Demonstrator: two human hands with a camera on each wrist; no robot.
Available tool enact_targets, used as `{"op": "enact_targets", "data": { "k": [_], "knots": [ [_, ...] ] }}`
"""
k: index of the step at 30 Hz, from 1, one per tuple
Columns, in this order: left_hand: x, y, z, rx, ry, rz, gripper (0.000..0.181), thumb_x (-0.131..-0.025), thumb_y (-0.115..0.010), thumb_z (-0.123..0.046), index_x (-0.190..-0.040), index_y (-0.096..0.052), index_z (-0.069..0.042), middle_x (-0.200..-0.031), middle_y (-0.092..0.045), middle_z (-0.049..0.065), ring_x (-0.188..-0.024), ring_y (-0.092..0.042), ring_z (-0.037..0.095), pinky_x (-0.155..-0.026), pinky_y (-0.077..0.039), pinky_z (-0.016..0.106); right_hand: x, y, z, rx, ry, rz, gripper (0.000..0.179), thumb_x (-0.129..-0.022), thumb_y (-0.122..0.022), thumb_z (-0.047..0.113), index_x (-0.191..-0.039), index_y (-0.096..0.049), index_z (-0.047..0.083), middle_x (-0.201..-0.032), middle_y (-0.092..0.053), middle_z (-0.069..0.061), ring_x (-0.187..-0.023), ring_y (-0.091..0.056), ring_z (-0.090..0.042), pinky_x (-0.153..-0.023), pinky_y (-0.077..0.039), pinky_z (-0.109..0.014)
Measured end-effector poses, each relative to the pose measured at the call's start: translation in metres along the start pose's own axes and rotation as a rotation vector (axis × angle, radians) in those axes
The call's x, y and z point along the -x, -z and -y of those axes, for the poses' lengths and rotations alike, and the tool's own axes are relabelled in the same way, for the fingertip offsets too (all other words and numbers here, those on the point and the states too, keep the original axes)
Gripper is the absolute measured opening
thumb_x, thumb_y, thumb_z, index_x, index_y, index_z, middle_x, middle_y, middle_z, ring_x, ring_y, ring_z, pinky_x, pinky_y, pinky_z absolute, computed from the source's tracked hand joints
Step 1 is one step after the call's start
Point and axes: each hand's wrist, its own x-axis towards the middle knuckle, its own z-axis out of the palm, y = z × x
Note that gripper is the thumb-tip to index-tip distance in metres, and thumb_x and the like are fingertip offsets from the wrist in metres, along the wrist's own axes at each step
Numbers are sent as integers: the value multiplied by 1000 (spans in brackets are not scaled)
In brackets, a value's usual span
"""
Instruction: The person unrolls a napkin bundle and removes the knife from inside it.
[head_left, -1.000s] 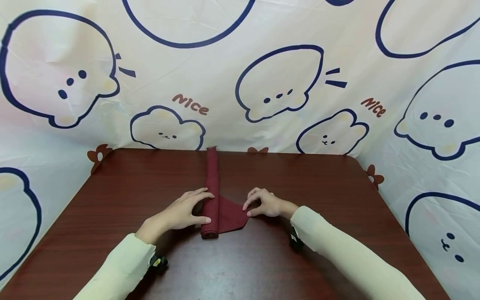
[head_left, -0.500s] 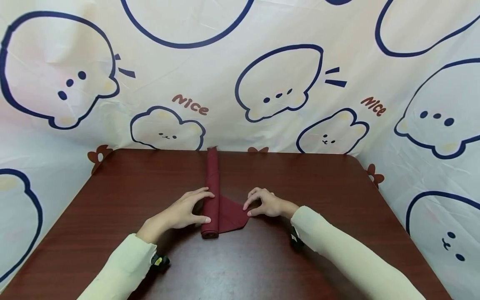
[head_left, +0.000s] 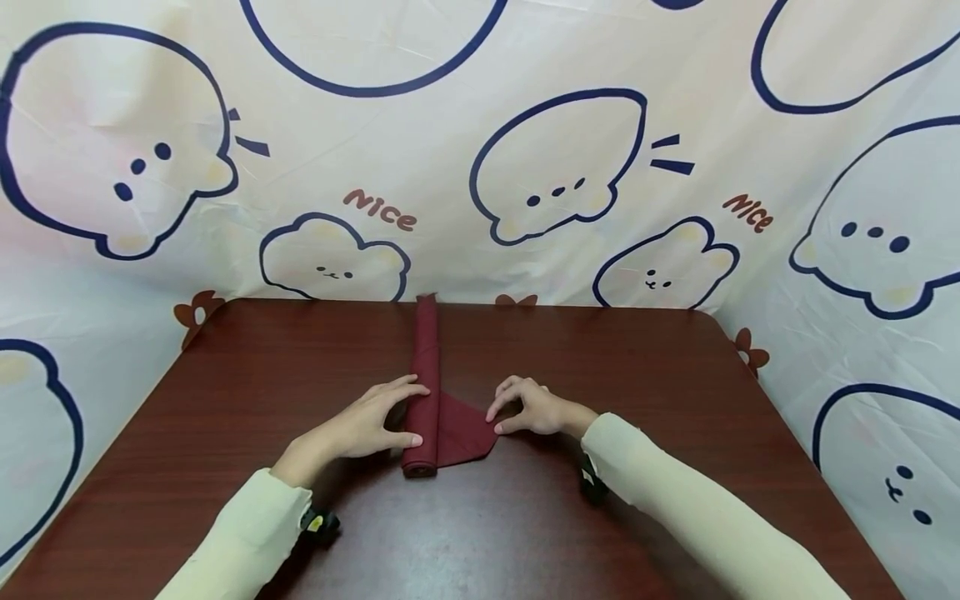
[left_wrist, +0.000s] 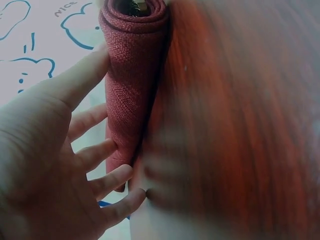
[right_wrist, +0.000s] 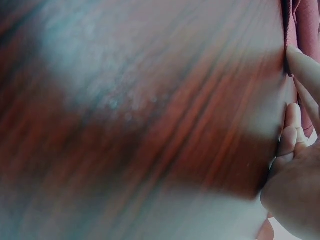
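Note:
A burgundy cloth [head_left: 426, 358] is wound into a long, narrow roll, lying lengthwise from mid-table to the far edge. From its near right side a flat, pointed flap [head_left: 461, 429] spreads over the table. My left hand [head_left: 371, 421] touches the roll's left side and top with thumb and fingertips, its fingers loosely extended. In the left wrist view the spiral end of the cloth roll [left_wrist: 132, 75] shows above the thumb. At the flap's right tip, my right hand [head_left: 536, 406] pinches the edge between thumb and forefinger. The right wrist view catches only part of this hand [right_wrist: 295, 175].
The dark reddish-brown wooden table [head_left: 600, 358] extends around the cloth. A pale curtain [head_left: 435, 150] with blue cartoon outlines hangs behind and beside it. Black wrist devices, such as the left one [head_left: 321, 527], sit under both sleeves.

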Motion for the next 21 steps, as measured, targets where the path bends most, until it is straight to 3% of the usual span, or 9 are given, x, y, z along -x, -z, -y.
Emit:
{"op": "enact_targets", "data": {
  "k": [6, 12, 16, 21],
  "knots": [
    [-2, -1, -6, -19, 14, -17, 70, -89, -76, -39, -150, -48, -18, -165, -31, 16, -150, -28, 44, -112, -34, 67, 0, 1, 0, 3, 10, 3, 13, -85, -81, 19, -98, -80, 19, -120, -60, -3, -119, -50, -19, -99, -26, -60],
    [-15, -2, -26, -69, -21, -58, 70, -90, -75, -41, -151, -47, -19, -165, -31, 14, -150, -29, 40, -112, -37, 67, 1, 4, -1, 0, -3, 1, 12, -86, -81, 19, -98, -81, 20, -120, -60, -4, -119, -49, -19, -100, -25, -62],
    [-22, -7, -34, -131, -32, -33, 71, -90, -73, -46, -151, -48, -21, -165, -31, 14, -149, -30, 40, -112, -35, 68, 1, 3, 0, 3, 1, 9, 12, -87, -80, 19, -99, -81, 19, -119, -59, -4, -119, -48, -19, -100, -25, -63],
    [-22, -13, -33, -234, -2, 13, 71, -89, -71, -53, -150, -49, -24, -166, -29, 15, -149, -30, 39, -111, -35, 67, -1, 1, 1, 2, 6, 18, 13, -87, -80, 18, -99, -81, 18, -118, -59, -5, -119, -48, -20, -100, -25, -64]
  ]
}}
